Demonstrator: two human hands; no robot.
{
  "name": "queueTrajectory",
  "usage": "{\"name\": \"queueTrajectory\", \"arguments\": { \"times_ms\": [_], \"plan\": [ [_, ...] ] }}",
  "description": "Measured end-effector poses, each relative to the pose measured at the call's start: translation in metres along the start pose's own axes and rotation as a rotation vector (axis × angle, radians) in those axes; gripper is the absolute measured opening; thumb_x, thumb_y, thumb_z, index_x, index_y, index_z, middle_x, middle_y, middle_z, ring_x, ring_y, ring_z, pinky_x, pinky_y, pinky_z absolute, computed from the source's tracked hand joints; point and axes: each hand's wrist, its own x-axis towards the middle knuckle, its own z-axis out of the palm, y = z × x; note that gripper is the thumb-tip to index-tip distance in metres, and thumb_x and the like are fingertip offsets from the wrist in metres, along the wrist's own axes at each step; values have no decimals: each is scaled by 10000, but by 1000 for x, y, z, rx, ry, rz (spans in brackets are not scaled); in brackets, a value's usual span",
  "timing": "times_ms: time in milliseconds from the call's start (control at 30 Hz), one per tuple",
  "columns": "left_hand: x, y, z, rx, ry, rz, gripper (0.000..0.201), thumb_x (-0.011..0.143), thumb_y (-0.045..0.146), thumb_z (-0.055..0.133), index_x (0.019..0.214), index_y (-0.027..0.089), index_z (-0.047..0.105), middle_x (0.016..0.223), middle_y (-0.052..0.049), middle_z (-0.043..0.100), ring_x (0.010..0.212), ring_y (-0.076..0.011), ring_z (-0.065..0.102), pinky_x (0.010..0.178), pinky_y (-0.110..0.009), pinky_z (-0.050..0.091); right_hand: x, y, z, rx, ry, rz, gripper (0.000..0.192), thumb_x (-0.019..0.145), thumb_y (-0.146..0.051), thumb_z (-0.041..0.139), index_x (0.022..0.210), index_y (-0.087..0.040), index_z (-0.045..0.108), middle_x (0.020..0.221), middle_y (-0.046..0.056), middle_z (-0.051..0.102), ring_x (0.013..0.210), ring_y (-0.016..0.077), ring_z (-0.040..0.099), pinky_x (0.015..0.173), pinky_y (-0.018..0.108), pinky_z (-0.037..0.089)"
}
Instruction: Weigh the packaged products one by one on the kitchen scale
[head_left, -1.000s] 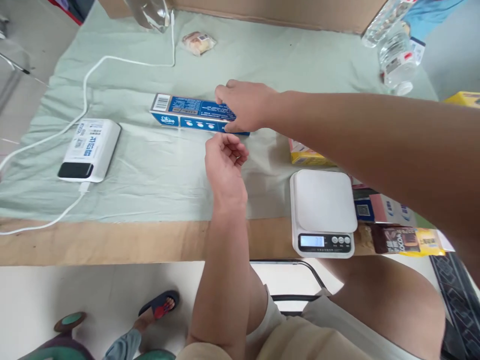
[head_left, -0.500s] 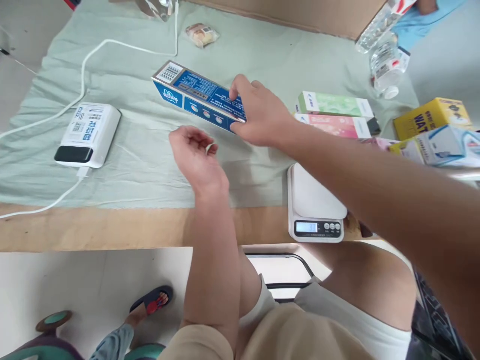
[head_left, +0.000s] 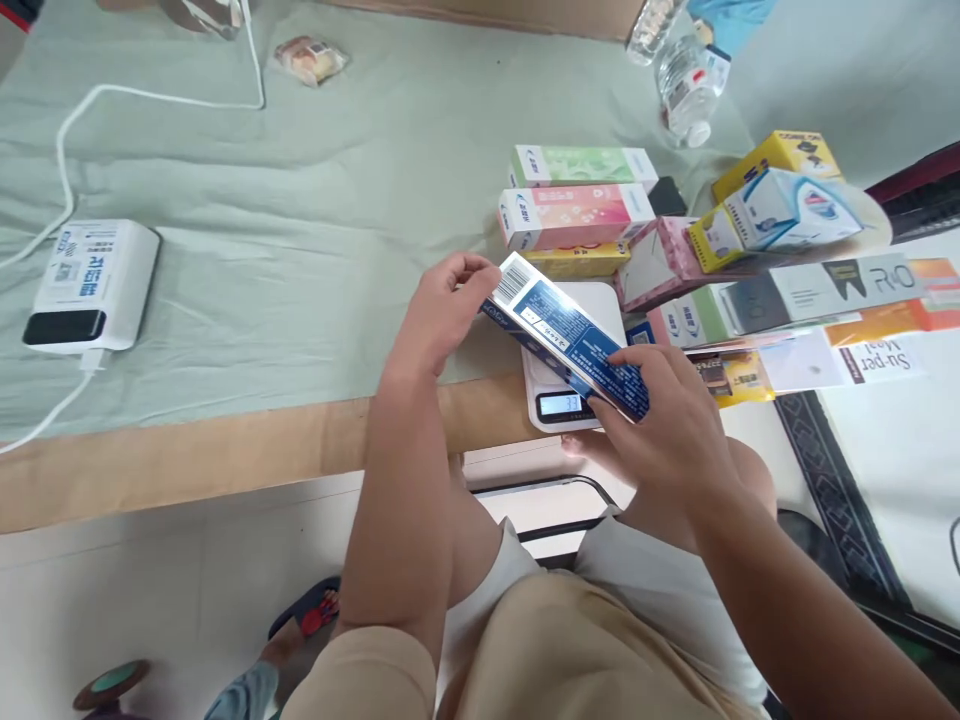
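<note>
A long blue and silver toothpaste box (head_left: 574, 330) is held at a slant above the white kitchen scale (head_left: 540, 385). My right hand (head_left: 667, 430) grips its near right end, thumb below and fingers on the printed face. At the far left end, beside the barcode, my left hand (head_left: 454, 305) has its thumb and curled fingers on the corner. Part of the scale's plate and its buttons are hidden under the box; the lit display reads what looks like 33.
Green (head_left: 585, 165) and pink (head_left: 577, 215) boxes lie behind the scale. More cartons crowd the right, including a yellow box (head_left: 776, 165). A plastic bottle (head_left: 686, 95) lies at the back. To the left are a white device (head_left: 94, 285) with a cable and a wrapped snack (head_left: 309, 60).
My right hand has brought the toothpaste box right and nearer, over the scale. My left hand has moved from beside the box to its barcode end. The view has shifted right.
</note>
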Motion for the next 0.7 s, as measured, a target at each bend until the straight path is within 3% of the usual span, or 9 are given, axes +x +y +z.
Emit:
{"name": "queueTrajectory", "arguments": {
  "times_ms": [67,200,367,533,700],
  "plan": [
    [3,-3,6,67,-10,3,129,836,317,696,900,204,694,979,-22,714,921,-167,636,899,-308,527,2,10,2,1,21,-4,313,868,-285,685,1175,-235,645,1193,111,717,1092,293,698,926,458,582],
    [9,-5,10,81,79,-35,45,851,237,690,827,200,682,883,-8,696,835,-154,624,816,-293,514,8,20,7,-13,63,-71,295,908,-293,662,1195,-226,662,1291,121,715,1164,312,703,986,505,587],
    [18,-6,17,29,139,-27,104,899,195,685,800,189,657,819,-5,675,777,-144,603,755,-297,478,-4,19,6,5,196,-194,273,923,-193,658,1192,-240,663,1400,116,678,1328,303,653,1114,504,561],
    [24,-2,21,-168,406,94,181,944,217,607,772,170,577,825,-16,611,794,-128,569,724,-293,433,-31,33,-4,147,333,-232,369,810,-137,732,1151,-235,632,1178,96,705,1183,288,699,1071,505,589],
    [21,4,23,-296,464,125,309,965,356,487,761,151,597,847,-47,591,763,-141,583,718,-316,416,-46,62,-1,181,467,-227,180,761,-130,673,884,-242,604,846,8,645,890,196,682,894,429,575]
  ]
}}
